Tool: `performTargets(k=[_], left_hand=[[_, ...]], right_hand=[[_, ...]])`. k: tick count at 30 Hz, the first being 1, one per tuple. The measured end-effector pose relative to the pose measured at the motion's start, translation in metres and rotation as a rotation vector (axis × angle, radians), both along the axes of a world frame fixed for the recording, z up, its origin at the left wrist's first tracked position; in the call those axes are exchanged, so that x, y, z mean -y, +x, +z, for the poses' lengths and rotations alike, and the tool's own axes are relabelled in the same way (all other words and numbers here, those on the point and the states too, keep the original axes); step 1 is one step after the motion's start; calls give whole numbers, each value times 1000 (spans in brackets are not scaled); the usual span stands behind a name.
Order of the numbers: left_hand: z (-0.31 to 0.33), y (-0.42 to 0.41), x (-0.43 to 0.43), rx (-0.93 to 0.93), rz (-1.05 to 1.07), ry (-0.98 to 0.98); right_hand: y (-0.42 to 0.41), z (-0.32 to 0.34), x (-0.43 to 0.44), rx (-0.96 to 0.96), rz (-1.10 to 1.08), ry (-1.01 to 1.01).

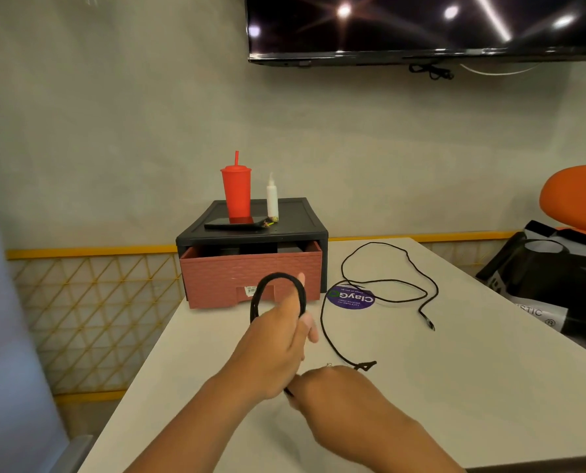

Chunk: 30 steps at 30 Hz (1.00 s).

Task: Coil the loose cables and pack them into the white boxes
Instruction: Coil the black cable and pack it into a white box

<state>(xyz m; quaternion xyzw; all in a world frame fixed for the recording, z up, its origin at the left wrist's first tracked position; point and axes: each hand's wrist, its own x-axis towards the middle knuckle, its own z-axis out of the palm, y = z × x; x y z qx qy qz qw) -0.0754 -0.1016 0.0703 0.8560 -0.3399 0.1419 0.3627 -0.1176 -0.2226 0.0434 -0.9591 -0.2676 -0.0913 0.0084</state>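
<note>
Black cable point(278, 275) is coiling, gripped by the left hand point(278, 343); the right hand point(336, 387), pinching slack, should be feeding evenly.

Black cable point(278, 274), 1 end in an upright loop, rest loose.

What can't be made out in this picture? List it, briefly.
Head view only:
- Right hand: its fingers lie under its own back, so its grip on the cable is unclear.
- Drawer: contents dark, hidden by its front wall.
- Bag: cut off by the right edge.
- Sticker: small print too tiny.
- White boxes: none in view.
</note>
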Motion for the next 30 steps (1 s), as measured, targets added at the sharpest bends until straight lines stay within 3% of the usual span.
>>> performTargets(k=[5,7,11,16,20,22,24,25,30], left_hand=[[-1,-1,-11,35,74,356],[1,-2,-15,-38,56,358],[2,-4,-18,-159,-33,234],[3,-6,-15,-489,-210,-124],[14,-8,-24,-831,-412,-609],[16,4,-35,-986,-651,-873],[20,13,-44,-1099,-960,-1037],[21,15,-46,-1110,-1010,-1102],[26,3,-38,-986,-654,-1194]], right_hand=[[6,20,33,188,-116,-76],[10,28,48,258,-198,-91],[16,43,69,314,-385,83],[27,41,87,486,-540,260],[42,30,104,675,-508,478],[47,23,112,668,-539,490],[51,11,117,670,-543,459],[52,3,117,674,-527,412],[48,-25,83,743,-368,234]])
